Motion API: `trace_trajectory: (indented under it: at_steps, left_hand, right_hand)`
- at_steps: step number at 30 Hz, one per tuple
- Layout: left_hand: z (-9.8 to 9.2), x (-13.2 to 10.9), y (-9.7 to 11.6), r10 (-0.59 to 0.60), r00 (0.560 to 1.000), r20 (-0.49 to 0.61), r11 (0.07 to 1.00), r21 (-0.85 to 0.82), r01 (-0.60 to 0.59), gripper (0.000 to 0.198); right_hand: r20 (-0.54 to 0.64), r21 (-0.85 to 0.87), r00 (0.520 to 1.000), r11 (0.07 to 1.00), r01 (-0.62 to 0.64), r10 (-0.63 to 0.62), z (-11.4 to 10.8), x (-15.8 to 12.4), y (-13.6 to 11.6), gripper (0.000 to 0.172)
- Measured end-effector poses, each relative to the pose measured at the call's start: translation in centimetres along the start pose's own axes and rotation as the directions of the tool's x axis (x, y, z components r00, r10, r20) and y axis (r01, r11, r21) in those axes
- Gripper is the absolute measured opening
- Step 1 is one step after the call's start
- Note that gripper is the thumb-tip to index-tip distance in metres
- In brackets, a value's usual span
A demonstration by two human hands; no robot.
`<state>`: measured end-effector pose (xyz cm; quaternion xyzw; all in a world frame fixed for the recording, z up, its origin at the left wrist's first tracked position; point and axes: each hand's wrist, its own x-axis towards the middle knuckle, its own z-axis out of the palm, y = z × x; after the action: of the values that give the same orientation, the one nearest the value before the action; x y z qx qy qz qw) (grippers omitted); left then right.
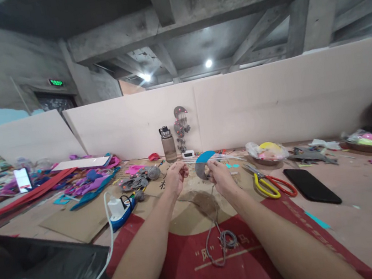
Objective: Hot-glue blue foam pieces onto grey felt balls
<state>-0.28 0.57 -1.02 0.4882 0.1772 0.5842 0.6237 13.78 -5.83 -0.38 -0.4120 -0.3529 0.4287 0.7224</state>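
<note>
My right hand (pixel 221 177) pinches a crescent-shaped piece (pixel 204 159), blue along its top and grey down its left side, and holds it up over the table. A little to the left is my left hand (pixel 176 178), its fingers curled together in a pinch; whatever they hold is too small to make out. Grey cord (pixel 228 239) lies loosely coiled on a red and brown printed sheet (pixel 175 263), and a strand of it runs up towards my right hand. Scissors (pixel 264 181) with one yellow and one red handle lie to the right of that hand.
Right of the scissors rests a black phone (pixel 312 185). A blue power strip (pixel 123 215) with a white cable stands at left. Behind are a bottle (pixel 168 144), a grey hanging ornament (pixel 181 128) and a bowl (pixel 268 159) in plastic. Colourful felt scraps (pixel 90 183) cover the left.
</note>
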Motion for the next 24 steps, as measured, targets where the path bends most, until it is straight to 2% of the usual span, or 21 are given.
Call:
trace_trajectory:
  at_steps: [11,18,24]
  left_hand:
    - [0.18,0.17,0.38,0.039,0.999,-0.011,0.999,0.027,-0.038,0.015]
    - [0.02,0.02,0.11,-0.035,0.998,0.045,0.996,0.086,0.031,0.031]
    - [0.32,-0.35,0.67,-0.037,0.999,-0.004,0.984,0.173,0.037,0.037]
  right_hand:
    - [-0.003,0.008,1.0,1.0,-0.024,0.024,-0.01,0.18,-0.04,0.026]
    - [0.015,0.003,1.0,1.0,-0.026,0.026,0.02,0.02,-0.13,0.028]
    - [0.016,-0.001,0.999,0.999,-0.035,0.035,-0.05,0.2,-0.01,0.03]
